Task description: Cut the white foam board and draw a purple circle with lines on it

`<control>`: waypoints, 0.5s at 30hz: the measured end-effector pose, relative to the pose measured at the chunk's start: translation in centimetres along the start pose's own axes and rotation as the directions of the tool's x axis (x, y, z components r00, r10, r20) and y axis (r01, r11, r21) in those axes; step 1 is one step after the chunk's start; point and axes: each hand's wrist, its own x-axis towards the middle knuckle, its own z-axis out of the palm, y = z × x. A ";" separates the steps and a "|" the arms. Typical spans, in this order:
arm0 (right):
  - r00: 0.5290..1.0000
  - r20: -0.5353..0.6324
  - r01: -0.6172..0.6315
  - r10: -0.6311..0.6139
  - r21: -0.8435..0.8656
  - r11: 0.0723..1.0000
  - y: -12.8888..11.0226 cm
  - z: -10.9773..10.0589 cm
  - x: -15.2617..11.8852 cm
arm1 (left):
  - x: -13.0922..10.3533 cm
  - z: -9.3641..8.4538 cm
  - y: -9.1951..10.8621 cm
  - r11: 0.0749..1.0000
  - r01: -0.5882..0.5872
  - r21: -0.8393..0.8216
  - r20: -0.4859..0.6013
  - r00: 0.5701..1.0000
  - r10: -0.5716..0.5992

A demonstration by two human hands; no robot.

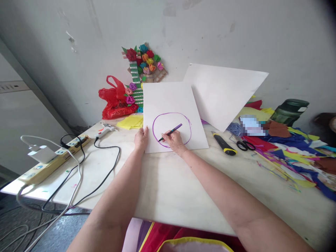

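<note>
A white board lies on the table, its far part near the wall, with a large purple circle drawn on its lower half. My right hand is closed around a purple marker, whose dark tip points down-left at the lower left of the circle. At the board's left edge, my left hand grips the rim with fingers and thumb together. Behind and to the right, a second white board leans at an angle against the wall.
Left: a power strip, cables and a white glue gun. Behind: a red bag, yellow paper and paper flowers. Right: a yellow-black cutter, scissors, coloured scraps and a green bottle.
</note>
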 end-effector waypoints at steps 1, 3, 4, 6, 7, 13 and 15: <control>1.000 0.005 0.004 -0.004 -0.027 1.000 0.0 0.0 0.0 | 0.0 -0.1 0.1 1.000 0.006 0.027 0.005 1.000 -0.006; 1.000 0.009 0.015 -0.014 -0.071 0.997 0.1 0.0 0.0 | 0.0 -0.1 0.2 0.998 0.014 0.069 0.011 1.000 -0.014; 1.000 0.010 0.023 -0.022 -0.086 0.996 0.1 0.0 0.0 | -0.1 -0.1 0.3 0.996 0.015 0.082 0.012 1.000 -0.016; 0.999 0.013 0.039 -0.038 -0.108 0.993 0.1 0.0 0.0 | -0.1 -0.2 0.3 0.996 0.016 0.093 0.015 1.000 -0.017; 0.999 0.014 0.046 -0.044 -0.114 0.992 0.1 0.0 0.0 | 0.0 -0.1 0.3 0.995 0.014 0.094 0.015 1.000 -0.016; 0.998 0.017 0.057 -0.055 -0.109 0.992 0.2 0.1 0.0 | 0.1 0.0 0.1 0.996 0.005 0.092 0.010 1.000 -0.006; 0.998 0.012 0.058 -0.058 -0.096 0.994 0.2 0.0 0.0 | 0.1 0.0 0.0 0.997 0.001 0.081 0.008 1.000 -0.002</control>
